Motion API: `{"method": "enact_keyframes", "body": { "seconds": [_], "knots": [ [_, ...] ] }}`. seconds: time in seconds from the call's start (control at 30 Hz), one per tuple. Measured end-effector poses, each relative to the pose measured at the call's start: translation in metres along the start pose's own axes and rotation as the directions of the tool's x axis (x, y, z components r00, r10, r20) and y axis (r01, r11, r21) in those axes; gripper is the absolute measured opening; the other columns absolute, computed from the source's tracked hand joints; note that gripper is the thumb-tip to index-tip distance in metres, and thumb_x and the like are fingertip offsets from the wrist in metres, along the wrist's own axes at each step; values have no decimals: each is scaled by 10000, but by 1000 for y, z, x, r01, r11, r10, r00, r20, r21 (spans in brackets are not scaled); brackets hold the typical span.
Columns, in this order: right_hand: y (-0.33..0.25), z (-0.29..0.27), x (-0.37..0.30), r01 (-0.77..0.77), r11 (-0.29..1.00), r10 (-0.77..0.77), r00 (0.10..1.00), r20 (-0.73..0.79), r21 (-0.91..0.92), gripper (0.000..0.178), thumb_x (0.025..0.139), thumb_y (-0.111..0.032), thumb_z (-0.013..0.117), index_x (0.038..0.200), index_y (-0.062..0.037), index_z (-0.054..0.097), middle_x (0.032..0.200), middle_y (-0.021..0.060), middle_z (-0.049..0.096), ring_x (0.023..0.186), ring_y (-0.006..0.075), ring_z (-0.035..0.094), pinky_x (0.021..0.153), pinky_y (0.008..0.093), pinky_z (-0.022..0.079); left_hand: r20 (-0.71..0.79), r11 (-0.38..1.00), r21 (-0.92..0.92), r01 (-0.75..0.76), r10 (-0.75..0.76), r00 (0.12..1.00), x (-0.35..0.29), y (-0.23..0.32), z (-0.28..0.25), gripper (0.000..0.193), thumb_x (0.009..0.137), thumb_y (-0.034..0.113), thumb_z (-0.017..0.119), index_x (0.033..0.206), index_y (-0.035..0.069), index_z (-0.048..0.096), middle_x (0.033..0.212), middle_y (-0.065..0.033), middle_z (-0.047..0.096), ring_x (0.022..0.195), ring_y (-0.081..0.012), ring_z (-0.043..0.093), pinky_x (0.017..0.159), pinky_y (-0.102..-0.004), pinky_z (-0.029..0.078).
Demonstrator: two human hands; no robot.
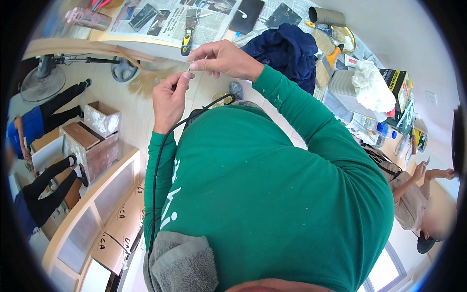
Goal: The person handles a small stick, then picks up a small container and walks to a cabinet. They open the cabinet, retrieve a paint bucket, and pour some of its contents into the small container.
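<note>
My left hand (pixel 169 101) and my right hand (pixel 224 59) meet in front of the table edge, both pinching at the fingertips. Between them is a small, thin, pale piece (pixel 189 69), too small to name. Just beyond the fingers, a putty knife (pixel 187 43) with a yellow and black handle lies over the table's edge, its blade on newspaper (pixel 170 22). A thin white cord runs over the paper near the blade. Behind my right hand, a white earphone (pixel 242 14) rests on a dark flat device (pixel 249 22).
Dark blue cloth (pixel 287 51) is bunched beside my right forearm. Paintbrushes (pixel 334 56), a metal can (pixel 327 17) and a white container (pixel 343 82) crowd the right side. On the left are a fan (pixel 43 80), a broom (pixel 146 80) and wooden boxes (pixel 90 141). Other people stand left and right.
</note>
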State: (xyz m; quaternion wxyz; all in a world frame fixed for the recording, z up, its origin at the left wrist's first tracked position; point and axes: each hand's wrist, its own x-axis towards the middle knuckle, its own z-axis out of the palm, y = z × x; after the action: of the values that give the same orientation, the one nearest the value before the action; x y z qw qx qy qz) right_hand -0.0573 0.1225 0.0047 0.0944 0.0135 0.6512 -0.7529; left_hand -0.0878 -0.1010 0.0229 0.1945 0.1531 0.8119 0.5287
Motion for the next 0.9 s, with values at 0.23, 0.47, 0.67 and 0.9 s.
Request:
{"method": "enact_keyframes", "body": {
  "seconds": [0.23,0.47,0.67,0.9],
  "knots": [
    [12,3,10,290,883,-327,944,-40,-370,216,867,-236,743,955,-48,802,799,14,723,664,95,626,618,282,516,-94,945,289,-151,185,978,-3,8,8,230,1006,243,710,1063,34,785,819,-78,697,674,-171,615,626,-324,482],
    [7,-13,8,195,908,-284,937,-204,-371,190,902,-212,751,990,-56,813,739,11,713,605,91,573,570,282,477,-127,754,606,-252,404,906,-7,25,3,150,957,223,743,1038,104,787,861,-100,688,741,-315,682,644,-418,517],
    [4,2,-2,217,935,-247,966,-76,-281,276,887,-264,791,1022,-23,795,778,26,724,706,83,606,655,268,497,-135,749,607,-264,425,895,-6,28,3,136,927,210,776,1032,124,789,892,-80,695,750,-301,691,650,-406,527],
    [8,5,1,171,966,-207,961,-186,-193,237,907,-223,744,1017,-18,782,786,7,702,694,60,595,613,253,489,-127,705,636,-314,497,859,-6,26,4,135,907,192,794,1031,137,792,892,-63,699,739,-282,690,641,-396,529]
  ]
}}
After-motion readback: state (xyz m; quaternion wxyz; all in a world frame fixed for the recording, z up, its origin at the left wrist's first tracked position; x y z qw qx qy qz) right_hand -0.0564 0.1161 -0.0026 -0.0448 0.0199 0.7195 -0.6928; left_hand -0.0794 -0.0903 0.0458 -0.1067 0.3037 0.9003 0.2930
